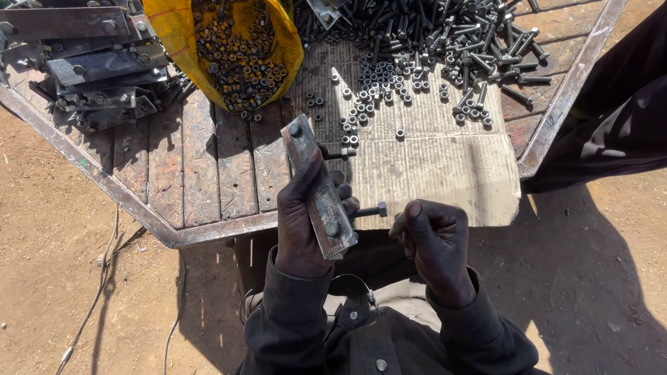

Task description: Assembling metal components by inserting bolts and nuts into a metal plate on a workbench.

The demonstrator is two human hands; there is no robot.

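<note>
My left hand (300, 219) grips a flat grey metal plate (316, 182) held upright over the table's near edge. Two bolts pass through the plate, one near its top (340, 154) and one near its bottom (368, 210), each with a nut on its free end. My right hand (431, 239) sits just right of the lower bolt, fingers curled with the thumb up; whether it holds anything small is hidden. Loose nuts (375, 83) and a heap of long bolts (445, 35) lie on cardboard (431, 167) beyond the hands.
A yellow sack (174, 35) of rusty nuts lies open at the table's back. Stacked metal plates with bolts (90, 69) fill the back left. The wooden table has a steel rim (208, 232). A person in dark clothing (611, 118) stands at the right. Sandy ground surrounds the table.
</note>
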